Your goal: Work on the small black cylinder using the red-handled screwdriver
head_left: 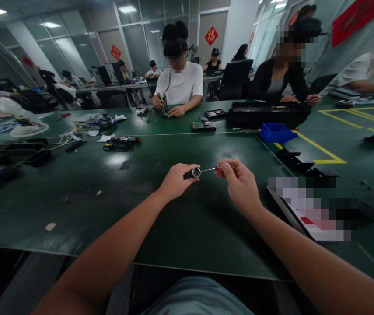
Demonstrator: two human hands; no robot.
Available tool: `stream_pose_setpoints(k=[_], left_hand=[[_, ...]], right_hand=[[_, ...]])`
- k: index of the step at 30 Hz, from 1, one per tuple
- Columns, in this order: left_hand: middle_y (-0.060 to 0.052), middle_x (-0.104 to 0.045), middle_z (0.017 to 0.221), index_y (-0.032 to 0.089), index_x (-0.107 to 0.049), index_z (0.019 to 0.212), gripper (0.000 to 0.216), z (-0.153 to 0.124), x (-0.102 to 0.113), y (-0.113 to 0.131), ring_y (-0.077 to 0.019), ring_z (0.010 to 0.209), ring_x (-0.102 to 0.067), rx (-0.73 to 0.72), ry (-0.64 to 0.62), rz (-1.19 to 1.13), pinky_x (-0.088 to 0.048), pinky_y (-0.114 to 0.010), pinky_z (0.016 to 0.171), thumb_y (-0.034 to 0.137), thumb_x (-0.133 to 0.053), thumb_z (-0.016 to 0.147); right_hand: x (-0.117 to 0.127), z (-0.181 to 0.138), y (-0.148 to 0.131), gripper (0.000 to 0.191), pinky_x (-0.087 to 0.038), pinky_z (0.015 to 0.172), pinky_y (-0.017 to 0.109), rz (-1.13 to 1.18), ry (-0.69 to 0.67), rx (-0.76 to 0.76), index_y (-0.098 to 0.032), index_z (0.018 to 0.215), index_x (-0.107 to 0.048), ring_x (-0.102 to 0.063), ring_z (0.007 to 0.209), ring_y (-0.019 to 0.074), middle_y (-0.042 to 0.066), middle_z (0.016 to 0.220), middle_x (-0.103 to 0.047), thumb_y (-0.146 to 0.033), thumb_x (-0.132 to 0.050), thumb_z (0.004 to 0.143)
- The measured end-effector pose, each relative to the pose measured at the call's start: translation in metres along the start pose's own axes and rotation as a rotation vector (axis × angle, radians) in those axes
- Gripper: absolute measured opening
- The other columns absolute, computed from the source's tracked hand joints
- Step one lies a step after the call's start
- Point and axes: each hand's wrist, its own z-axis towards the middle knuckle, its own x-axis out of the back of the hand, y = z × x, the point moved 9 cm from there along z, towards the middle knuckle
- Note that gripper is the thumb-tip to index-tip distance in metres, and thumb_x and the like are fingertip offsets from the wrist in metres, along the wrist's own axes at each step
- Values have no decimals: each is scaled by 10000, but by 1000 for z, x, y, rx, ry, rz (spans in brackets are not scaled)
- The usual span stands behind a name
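My left hand is closed round a short black flashlight-like tube, its silver-rimmed round end turned toward me and to the right. In my right hand is a screwdriver with a red handle, pinched between thumb and fingers. Its thin metal shaft points left, and the tip reaches the tube's rim; whether it touches the inside I cannot tell. Both hands are held just above the green table.
A bundle of black cable lies ahead to the left. Beyond my hands are a circuit board, a blue bin and a long black casing. Pale pixelated sheets lie right. A co-worker sits opposite, using a tool.
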Motion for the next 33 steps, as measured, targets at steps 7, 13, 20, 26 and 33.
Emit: stream_pose_setpoints(k=[7, 13, 20, 26, 33], left_hand=[[-47, -728, 1197, 253, -688, 1246, 374, -1, -1, 2, -237, 1122, -638, -2, -18, -15, -472, -423, 1005, 264, -745, 876], [-47, -725, 1207, 256, -687, 1244, 358, -1, -1, 0, -243, 1123, -637, 4, -24, -18, -469, -442, 1012, 272, -726, 889], [-45, -730, 1198, 246, -690, 1235, 357, -1, -3, 0, -234, 1114, -640, -21, -25, -13, -466, -424, 1006, 265, -734, 881], [-41, -731, 1187, 264, -694, 1234, 355, 0, -4, -2, -237, 1102, -644, -22, -25, -3, -469, -426, 993, 264, -731, 881], [-38, -732, 1190, 254, -696, 1224, 349, -1, -6, -1, -234, 1102, -641, -38, -43, 1, -465, -422, 995, 248, -733, 877]], right_hand=[[1, -2, -16, 273, -535, 682, 362, -159, -17, 36, -200, 901, -668, -678, 687, 194, 33, 722, -705, -461, -600, 938], [-1, -4, -17, 210, -538, 696, 363, -101, -47, 31, -209, 937, -656, -680, 702, 193, 24, 740, -708, -409, -592, 932], [-9, -4, -14, 269, -504, 637, 337, -47, -99, 11, -211, 904, -654, -630, 637, 172, 7, 686, -663, -447, -538, 961], [-7, -4, -14, 230, -475, 616, 318, -66, -78, 27, -225, 890, -625, -594, 623, 164, -11, 664, -631, -428, -540, 956], [-8, -5, -10, 249, -481, 643, 326, -125, -92, 9, -230, 860, -615, -599, 646, 166, -5, 692, -633, -445, -536, 959]])
